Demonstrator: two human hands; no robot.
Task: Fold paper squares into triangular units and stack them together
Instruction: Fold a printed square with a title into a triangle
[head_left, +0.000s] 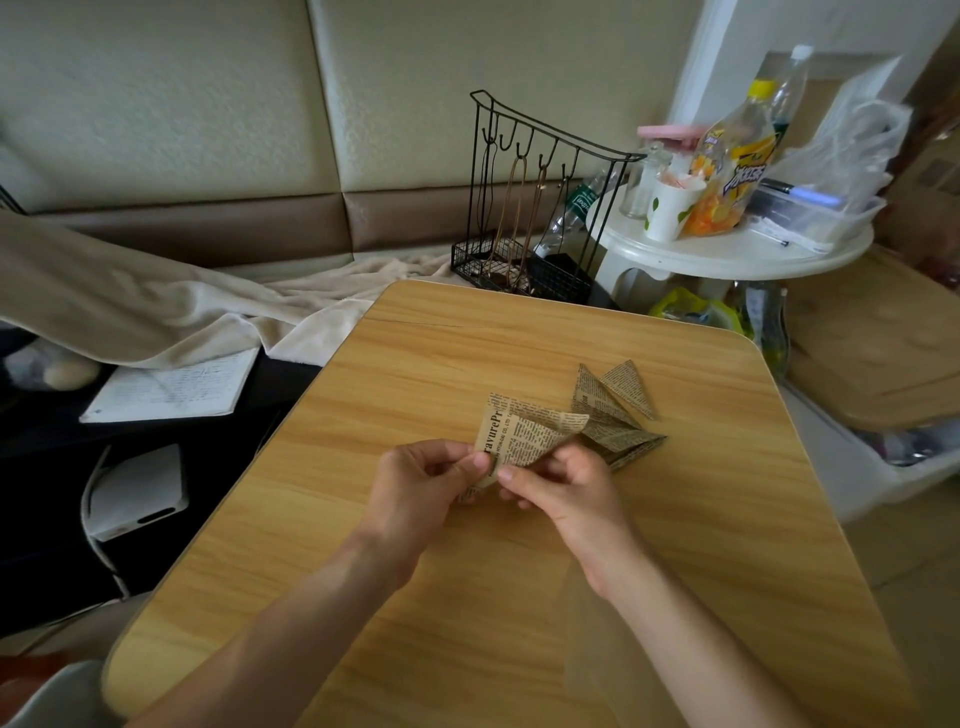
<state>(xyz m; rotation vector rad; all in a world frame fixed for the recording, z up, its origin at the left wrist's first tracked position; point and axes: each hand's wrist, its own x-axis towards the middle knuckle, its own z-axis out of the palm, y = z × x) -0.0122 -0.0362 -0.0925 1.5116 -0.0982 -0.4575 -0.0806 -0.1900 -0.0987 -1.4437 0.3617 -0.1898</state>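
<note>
**Line the edges up before you crease**

The paper square (524, 434), newsprint-patterned, is half-folded and held just above the table (467, 571). Left hand (421, 483) and right hand (561, 488) sit close together, both pinching its near corner. I'd match the edges first, then press the crease. Finished triangular units (618, 410) lie just behind.

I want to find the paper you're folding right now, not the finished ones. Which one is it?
Look at the wooden table and find the two hands near its middle. The paper being folded is pinched between the left hand and the right hand. Unlike the folded triangles lying on the table just behind it to the right, this newspaper-print piece is held up and only partly folded.
</note>
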